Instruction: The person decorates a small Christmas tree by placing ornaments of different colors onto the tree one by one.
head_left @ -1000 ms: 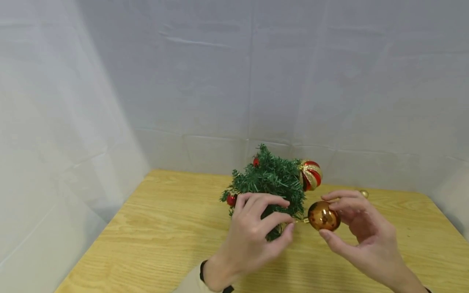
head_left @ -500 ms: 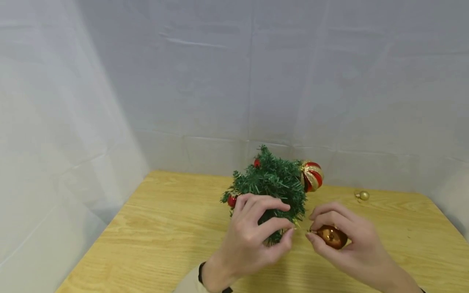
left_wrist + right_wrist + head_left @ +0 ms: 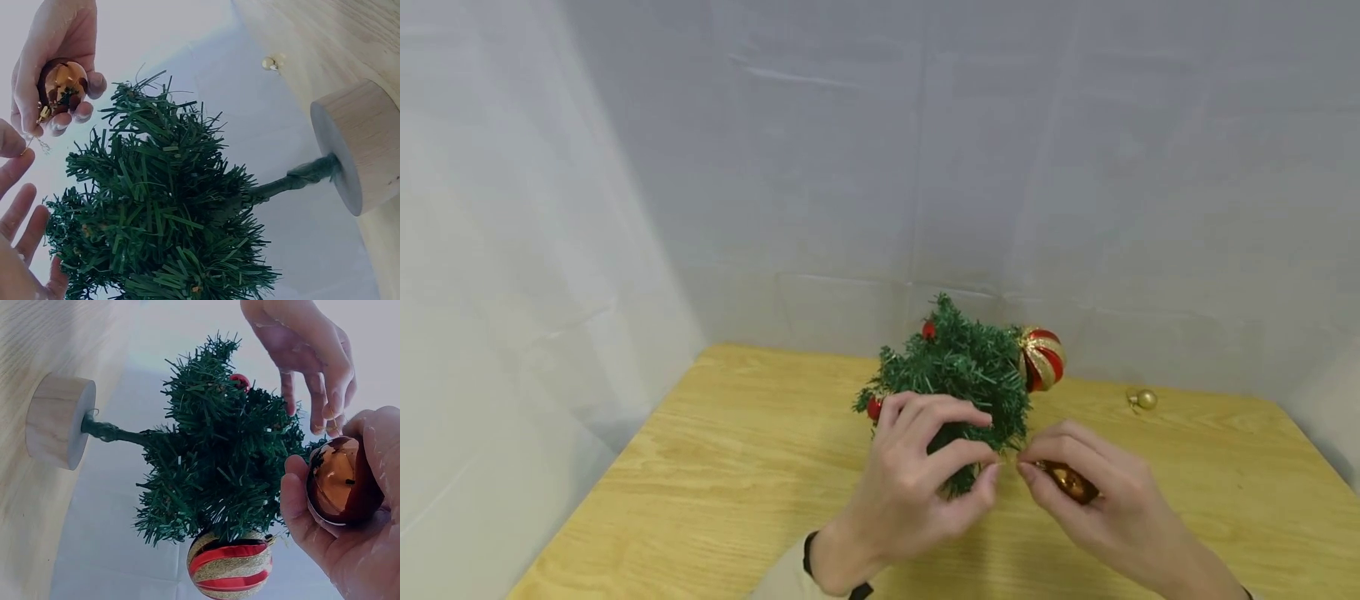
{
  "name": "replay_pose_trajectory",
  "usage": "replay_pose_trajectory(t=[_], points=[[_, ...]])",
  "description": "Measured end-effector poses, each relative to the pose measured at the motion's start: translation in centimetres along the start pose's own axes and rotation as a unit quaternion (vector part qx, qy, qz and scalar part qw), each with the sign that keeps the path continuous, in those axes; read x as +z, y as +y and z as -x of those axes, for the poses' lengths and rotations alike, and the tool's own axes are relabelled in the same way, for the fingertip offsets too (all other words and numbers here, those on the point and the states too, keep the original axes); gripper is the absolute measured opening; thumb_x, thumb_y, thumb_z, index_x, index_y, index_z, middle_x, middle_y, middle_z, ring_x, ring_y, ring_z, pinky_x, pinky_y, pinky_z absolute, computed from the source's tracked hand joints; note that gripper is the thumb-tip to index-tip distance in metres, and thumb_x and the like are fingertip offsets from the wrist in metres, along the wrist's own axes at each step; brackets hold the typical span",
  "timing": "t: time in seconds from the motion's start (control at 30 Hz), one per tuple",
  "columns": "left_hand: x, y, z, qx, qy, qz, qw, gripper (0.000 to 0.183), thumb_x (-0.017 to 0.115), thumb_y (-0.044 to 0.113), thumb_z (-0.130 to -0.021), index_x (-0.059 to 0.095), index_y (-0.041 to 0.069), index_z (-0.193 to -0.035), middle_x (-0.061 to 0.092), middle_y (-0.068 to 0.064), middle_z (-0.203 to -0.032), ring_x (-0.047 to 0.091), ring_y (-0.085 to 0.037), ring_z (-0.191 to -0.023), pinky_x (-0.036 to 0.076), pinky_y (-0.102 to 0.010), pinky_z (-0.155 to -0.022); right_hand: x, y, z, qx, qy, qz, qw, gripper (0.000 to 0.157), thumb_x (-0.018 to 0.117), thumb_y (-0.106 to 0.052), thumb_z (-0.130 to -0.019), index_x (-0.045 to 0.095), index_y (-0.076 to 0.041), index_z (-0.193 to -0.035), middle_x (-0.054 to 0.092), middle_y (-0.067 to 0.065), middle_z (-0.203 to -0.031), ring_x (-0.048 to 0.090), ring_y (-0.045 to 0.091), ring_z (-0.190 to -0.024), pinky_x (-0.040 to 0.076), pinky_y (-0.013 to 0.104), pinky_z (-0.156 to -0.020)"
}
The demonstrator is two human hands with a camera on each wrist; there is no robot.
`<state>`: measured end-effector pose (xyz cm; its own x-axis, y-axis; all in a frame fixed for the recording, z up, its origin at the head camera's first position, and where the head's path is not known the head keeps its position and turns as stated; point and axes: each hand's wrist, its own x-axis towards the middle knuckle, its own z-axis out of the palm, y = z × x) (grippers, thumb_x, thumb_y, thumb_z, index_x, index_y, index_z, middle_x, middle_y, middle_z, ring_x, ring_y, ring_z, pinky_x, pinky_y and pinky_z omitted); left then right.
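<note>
A shiny copper-coloured Christmas bauble (image 3: 1072,481) sits in my right hand (image 3: 1108,496), partly covered by the curled fingers. Index finger and thumb of that hand pinch by its gold cap, as the left wrist view shows. Thumb and index finger of my left hand (image 3: 917,479) pinch the thin gold hanging loop (image 3: 28,146) of the same bauble (image 3: 64,81). The other left fingers are spread in front of a small green artificial Christmas tree (image 3: 966,367), hiding its lower part in the head view. Both hands are close together at the tree's near right side.
A red-and-gold striped bauble (image 3: 1042,360) hangs at the tree's right, with small red balls (image 3: 875,407) on its left. The tree stands on a round wooden base (image 3: 369,144). A small gold bauble (image 3: 1145,400) lies on the wooden table (image 3: 722,467), before a pale sheet backdrop (image 3: 820,167).
My right hand has shifted from the bauble's round side to its cap end, turning the bauble into the palm and moving left towards my left hand. The left hand has stayed nearly still.
</note>
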<state>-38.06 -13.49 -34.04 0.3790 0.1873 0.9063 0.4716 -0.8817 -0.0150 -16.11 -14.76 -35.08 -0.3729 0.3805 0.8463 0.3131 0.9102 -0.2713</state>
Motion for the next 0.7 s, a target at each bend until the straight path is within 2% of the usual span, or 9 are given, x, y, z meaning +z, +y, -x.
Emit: replay_pose_trajectory(t=[0.13, 0.2, 0.37, 0.7], points=[[-0.1, 0.0, -0.2, -0.013, 0.0, -0.002, 0.9999, 0.009, 0.068, 0.019, -0.09, 0.074, 0.021, -0.084, 0.07, 0.001, -0.11, 0.064, -0.015, -0.099, 0.045, -0.036, -0.09, 0.0, -0.2, -0.3, 0.008, 0.01, 0.009, 1.0, 0.021, 0.056, -0.026, -0.105, 0.068, -0.009, -0.102, 0.064, -0.003, -0.09, 0.045, -0.006, -0.066, 0.039, 0.007, -0.057], [-0.2, 0.1, -0.3, -0.02, 0.001, 0.0, 0.9998, 0.008, 0.069, 0.018, -0.09, 0.074, 0.02, -0.084, 0.07, 0.002, -0.109, 0.065, -0.015, -0.097, 0.046, -0.036, -0.09, 0.1, -0.3, -0.5, 0.004, 0.021, 0.02, 1.0, 0.026, 0.054, -0.028, -0.106, 0.068, -0.007, -0.102, 0.066, -0.001, -0.092, 0.051, -0.004, -0.07, 0.043, 0.006, -0.064], [-0.3, 0.2, -0.6, -0.029, 0.008, 0.001, 0.9995, 0.007, 0.069, 0.019, -0.091, 0.075, 0.019, -0.086, 0.072, 0.002, -0.105, 0.066, -0.014, -0.094, 0.048, -0.035, -0.089, 0.3, -0.3, -1.1, -0.005, 0.051, 0.039, 0.998, 0.033, 0.053, -0.031, -0.106, 0.069, -0.004, -0.099, 0.071, 0.006, -0.097, 0.067, 0.006, -0.097, 0.051, 0.01, -0.089], [-1.0, 0.1, -1.9, -0.036, 0.039, -0.004, 0.9986, 0.01, 0.066, 0.019, -0.093, 0.073, 0.017, -0.086, 0.071, -0.001, -0.104, 0.066, -0.016, -0.097, 0.048, -0.038, -0.087, 0.2, -0.4, -2.8, -0.029, 0.083, 0.039, 0.995, 0.031, 0.059, -0.031, -0.104, 0.072, -0.005, -0.092, 0.071, 0.009, -0.095, 0.068, 0.009, -0.096, 0.051, 0.011, -0.089]])
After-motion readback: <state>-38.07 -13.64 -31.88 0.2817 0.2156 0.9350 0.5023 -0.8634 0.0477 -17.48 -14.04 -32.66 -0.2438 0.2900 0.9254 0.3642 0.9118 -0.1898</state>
